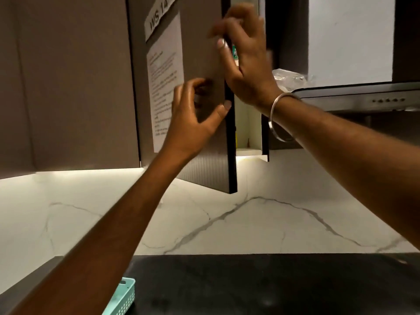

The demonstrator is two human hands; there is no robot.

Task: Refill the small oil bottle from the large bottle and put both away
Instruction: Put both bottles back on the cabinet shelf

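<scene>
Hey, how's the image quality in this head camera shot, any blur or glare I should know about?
Head view: the right hand is motion-blurred at the fingertips, the left hand sharper; under-cabinet light glares on the marble backsplash; the countertop is dark; wide-angle distortion tilts the cabinet door.

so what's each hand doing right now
Left hand: fingers and thumb curled on the cabinet door edge.
Right hand: at the door edge higher up, blurred; grip cannot be told.
</scene>
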